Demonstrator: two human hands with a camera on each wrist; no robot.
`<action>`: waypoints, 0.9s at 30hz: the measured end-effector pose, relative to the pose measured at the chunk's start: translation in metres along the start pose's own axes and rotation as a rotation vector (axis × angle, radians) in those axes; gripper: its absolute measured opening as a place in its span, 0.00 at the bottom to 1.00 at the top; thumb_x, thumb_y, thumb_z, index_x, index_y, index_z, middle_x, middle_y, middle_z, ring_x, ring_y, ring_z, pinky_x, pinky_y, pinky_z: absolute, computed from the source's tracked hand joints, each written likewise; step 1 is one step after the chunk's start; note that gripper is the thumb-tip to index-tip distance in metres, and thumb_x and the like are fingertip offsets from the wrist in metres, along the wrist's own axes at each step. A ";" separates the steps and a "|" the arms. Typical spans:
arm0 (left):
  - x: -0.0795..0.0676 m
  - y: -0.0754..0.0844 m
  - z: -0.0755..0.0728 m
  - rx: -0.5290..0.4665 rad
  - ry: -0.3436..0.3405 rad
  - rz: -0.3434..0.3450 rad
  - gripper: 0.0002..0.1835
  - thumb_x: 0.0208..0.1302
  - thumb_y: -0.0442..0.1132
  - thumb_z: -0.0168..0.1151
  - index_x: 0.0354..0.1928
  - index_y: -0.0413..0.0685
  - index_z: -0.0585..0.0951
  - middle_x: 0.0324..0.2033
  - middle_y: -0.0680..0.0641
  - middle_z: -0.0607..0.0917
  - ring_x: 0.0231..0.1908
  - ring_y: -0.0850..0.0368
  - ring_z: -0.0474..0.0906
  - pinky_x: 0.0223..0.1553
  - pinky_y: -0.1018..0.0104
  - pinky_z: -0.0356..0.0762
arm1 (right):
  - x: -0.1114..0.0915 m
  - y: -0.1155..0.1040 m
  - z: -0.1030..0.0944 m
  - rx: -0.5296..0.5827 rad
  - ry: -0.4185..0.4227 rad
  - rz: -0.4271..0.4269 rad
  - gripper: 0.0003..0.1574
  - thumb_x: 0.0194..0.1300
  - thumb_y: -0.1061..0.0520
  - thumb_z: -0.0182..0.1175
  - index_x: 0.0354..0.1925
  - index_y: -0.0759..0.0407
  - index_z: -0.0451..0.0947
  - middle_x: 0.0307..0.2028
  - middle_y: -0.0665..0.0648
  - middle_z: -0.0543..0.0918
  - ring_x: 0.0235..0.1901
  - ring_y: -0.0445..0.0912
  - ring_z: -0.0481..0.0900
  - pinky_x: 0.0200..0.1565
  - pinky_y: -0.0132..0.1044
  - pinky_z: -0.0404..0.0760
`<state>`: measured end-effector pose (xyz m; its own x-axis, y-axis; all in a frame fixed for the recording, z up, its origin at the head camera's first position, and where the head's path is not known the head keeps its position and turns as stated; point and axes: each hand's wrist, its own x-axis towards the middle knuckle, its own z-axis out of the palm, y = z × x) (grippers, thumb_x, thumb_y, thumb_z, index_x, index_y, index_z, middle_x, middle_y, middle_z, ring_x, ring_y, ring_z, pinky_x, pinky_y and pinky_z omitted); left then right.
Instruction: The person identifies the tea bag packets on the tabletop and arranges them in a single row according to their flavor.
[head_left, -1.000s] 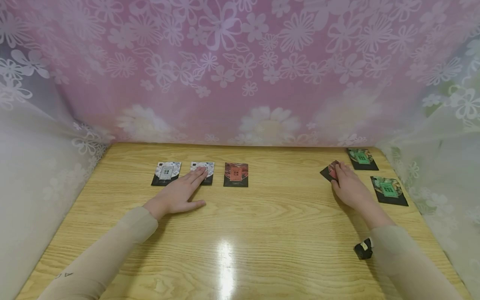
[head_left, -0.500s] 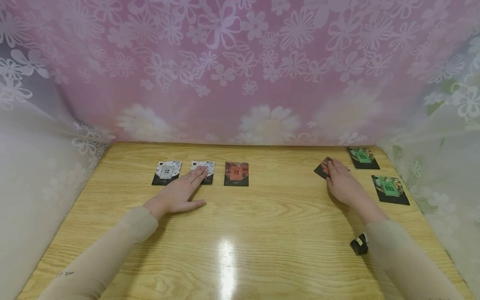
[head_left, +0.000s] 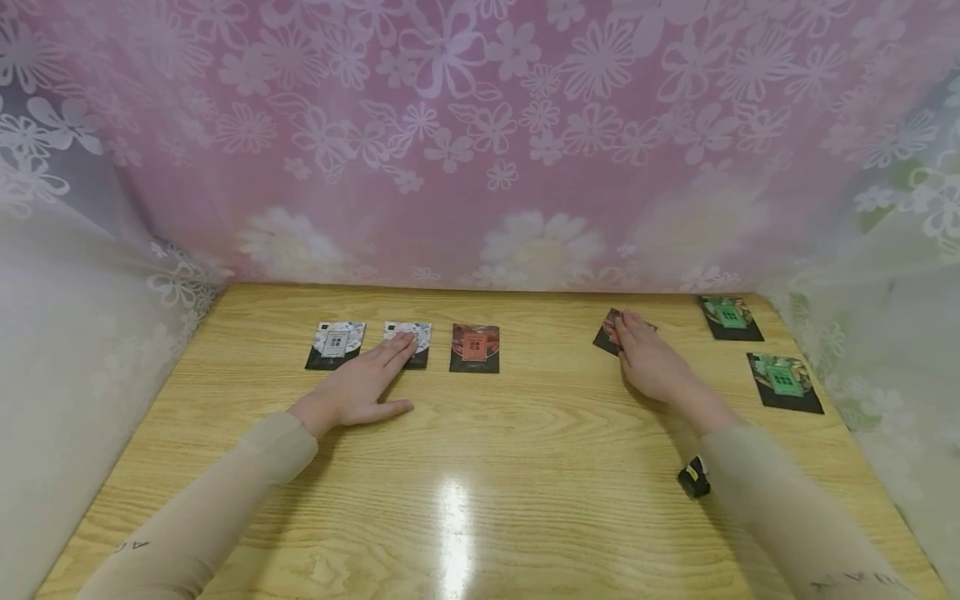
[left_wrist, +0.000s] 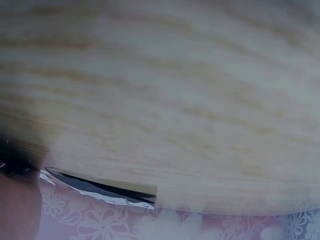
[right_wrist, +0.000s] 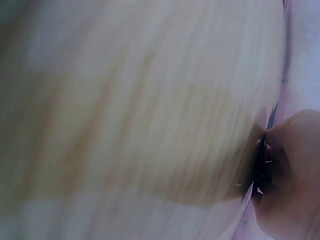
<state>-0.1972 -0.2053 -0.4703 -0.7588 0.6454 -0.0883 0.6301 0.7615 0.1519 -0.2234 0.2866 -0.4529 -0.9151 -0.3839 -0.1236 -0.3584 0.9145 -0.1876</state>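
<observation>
My left hand [head_left: 362, 387] lies spread with its fingertips resting on a white-and-black packet [head_left: 422, 333], partly covering it. Left of this is a matching white packet [head_left: 334, 343]. A red-and-black packet [head_left: 475, 346] lies just right of the left hand's fingertips. Farther right, my right hand [head_left: 654, 362] holds a second red-and-black packet [head_left: 606, 333], turned at an angle and low over the wooden table. The thumb and bent fingers meet this packet at its edge in the right wrist view, where the dark packet [right_wrist: 260, 162] is mostly hidden by the hand.
Two green-and-black packets, one at the back [head_left: 731, 317] and one in front of it [head_left: 785, 381], lie near the table's right edge. A small black object [head_left: 693, 477] is beside the right sleeve. Flowered curtain [head_left: 480, 167] borders the table [head_left: 480, 450] behind and at both sides.
My right hand has moved left with the red-and-black packet, away from the green ones. The small black object has shifted left along with the right forearm. My left hand stays in place.
</observation>
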 end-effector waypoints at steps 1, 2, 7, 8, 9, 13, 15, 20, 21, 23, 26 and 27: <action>0.000 0.000 0.000 0.003 0.000 0.000 0.53 0.75 0.67 0.55 0.86 0.40 0.48 0.86 0.38 0.49 0.85 0.40 0.46 0.84 0.44 0.53 | 0.002 -0.002 0.000 -0.001 0.001 -0.008 0.39 0.83 0.60 0.45 0.79 0.82 0.48 0.80 0.82 0.48 0.81 0.74 0.46 0.81 0.67 0.52; 0.000 0.000 0.000 0.006 0.001 0.002 0.53 0.75 0.67 0.55 0.86 0.40 0.48 0.86 0.38 0.49 0.85 0.40 0.46 0.84 0.44 0.54 | 0.004 -0.004 0.001 -0.003 -0.001 -0.017 0.39 0.83 0.60 0.45 0.79 0.82 0.48 0.80 0.82 0.48 0.81 0.74 0.47 0.81 0.67 0.52; 0.001 -0.001 0.002 0.005 0.000 0.000 0.53 0.76 0.67 0.54 0.86 0.40 0.48 0.86 0.39 0.48 0.85 0.41 0.46 0.85 0.45 0.53 | 0.011 -0.013 0.003 0.013 -0.008 -0.062 0.39 0.84 0.59 0.45 0.81 0.78 0.48 0.82 0.79 0.48 0.82 0.72 0.47 0.82 0.66 0.52; 0.001 -0.001 0.002 0.002 0.001 0.000 0.53 0.76 0.67 0.54 0.86 0.40 0.48 0.86 0.39 0.48 0.85 0.41 0.46 0.85 0.45 0.53 | 0.012 -0.015 0.003 0.021 -0.010 -0.072 0.39 0.84 0.59 0.45 0.81 0.77 0.48 0.82 0.78 0.48 0.82 0.71 0.47 0.82 0.65 0.52; 0.001 -0.001 0.002 0.000 0.004 0.002 0.53 0.75 0.67 0.54 0.86 0.39 0.48 0.86 0.38 0.48 0.85 0.41 0.46 0.85 0.45 0.53 | 0.013 -0.017 0.003 0.030 -0.010 -0.081 0.39 0.83 0.60 0.45 0.81 0.77 0.48 0.82 0.77 0.48 0.83 0.71 0.47 0.82 0.65 0.52; 0.001 -0.001 0.002 -0.005 0.009 0.002 0.53 0.75 0.67 0.55 0.85 0.39 0.49 0.86 0.38 0.49 0.85 0.40 0.46 0.84 0.44 0.53 | 0.014 -0.025 0.004 0.046 -0.011 -0.119 0.39 0.83 0.61 0.46 0.82 0.76 0.48 0.83 0.76 0.49 0.83 0.70 0.47 0.82 0.65 0.53; 0.000 -0.001 0.002 -0.005 0.017 0.007 0.53 0.75 0.67 0.55 0.85 0.39 0.50 0.85 0.37 0.50 0.85 0.39 0.47 0.84 0.43 0.54 | 0.014 -0.028 0.004 0.043 -0.014 -0.135 0.39 0.83 0.61 0.46 0.82 0.75 0.48 0.83 0.75 0.49 0.83 0.69 0.48 0.82 0.65 0.54; 0.000 -0.001 0.001 -0.004 0.019 0.011 0.53 0.75 0.66 0.55 0.85 0.38 0.50 0.85 0.37 0.50 0.85 0.39 0.48 0.84 0.43 0.54 | 0.016 -0.037 0.007 0.039 -0.001 -0.191 0.39 0.83 0.60 0.48 0.82 0.75 0.50 0.83 0.75 0.51 0.82 0.69 0.50 0.81 0.65 0.56; 0.000 -0.001 0.001 -0.003 0.017 0.010 0.53 0.75 0.66 0.55 0.85 0.38 0.50 0.85 0.37 0.50 0.85 0.39 0.48 0.84 0.43 0.55 | 0.017 -0.038 0.008 0.040 0.002 -0.202 0.39 0.83 0.60 0.48 0.81 0.75 0.50 0.82 0.75 0.51 0.82 0.69 0.51 0.81 0.65 0.56; 0.000 -0.001 0.001 0.004 0.014 0.009 0.53 0.75 0.67 0.55 0.85 0.38 0.49 0.85 0.37 0.50 0.85 0.39 0.48 0.84 0.43 0.55 | 0.018 -0.041 0.009 0.041 0.007 -0.221 0.38 0.83 0.60 0.48 0.81 0.74 0.51 0.82 0.74 0.52 0.82 0.69 0.51 0.81 0.65 0.56; 0.001 -0.001 0.002 0.014 0.002 0.003 0.53 0.75 0.67 0.54 0.86 0.39 0.48 0.86 0.38 0.49 0.85 0.40 0.47 0.84 0.44 0.54 | 0.018 -0.045 0.011 0.040 0.006 -0.242 0.38 0.83 0.60 0.48 0.82 0.74 0.52 0.82 0.74 0.53 0.82 0.68 0.52 0.81 0.65 0.57; 0.001 -0.001 0.002 0.016 -0.001 0.001 0.53 0.75 0.67 0.54 0.86 0.40 0.48 0.86 0.38 0.48 0.85 0.40 0.46 0.84 0.44 0.54 | 0.019 -0.046 0.011 0.040 0.004 -0.247 0.38 0.83 0.60 0.48 0.82 0.73 0.51 0.82 0.73 0.53 0.83 0.68 0.51 0.81 0.65 0.56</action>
<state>-0.1984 -0.2054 -0.4727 -0.7578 0.6463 -0.0894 0.6335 0.7616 0.1362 -0.2219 0.2362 -0.4572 -0.8012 -0.5949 -0.0650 -0.5641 0.7870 -0.2497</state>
